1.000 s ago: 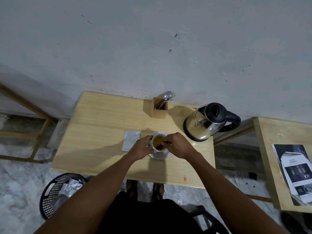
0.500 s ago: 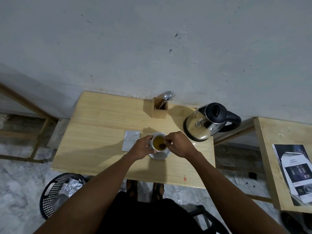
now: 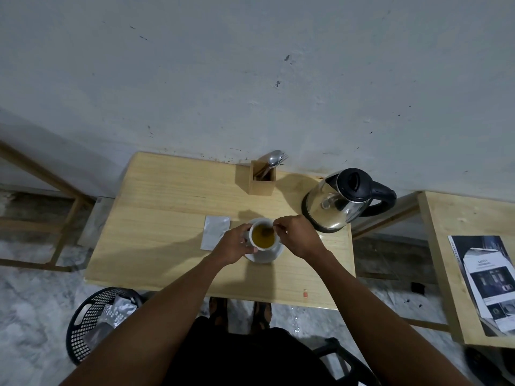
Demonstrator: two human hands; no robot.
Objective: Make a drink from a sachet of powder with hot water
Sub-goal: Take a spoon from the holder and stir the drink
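A white cup (image 3: 263,235) of yellow-brown drink stands on a white saucer (image 3: 264,255) near the middle of the wooden table (image 3: 167,218). My left hand (image 3: 233,243) grips the cup's left side. My right hand (image 3: 296,235) is pinched on the handle of a spoon (image 3: 269,232) whose bowl sits in the liquid. A silver sachet (image 3: 215,232) lies flat just left of the cup. The steel kettle (image 3: 340,203) with a black lid stands to the right.
A wooden holder (image 3: 262,181) with cutlery stands at the table's back edge by the wall. A black basket (image 3: 96,321) with silver wrappers sits on the floor at left. A second table (image 3: 440,246) with printed papers (image 3: 490,282) is at right.
My right hand has shifted slightly up and back around the cup, and the spoon's bowl has moved within the liquid. My left hand stays on the cup.
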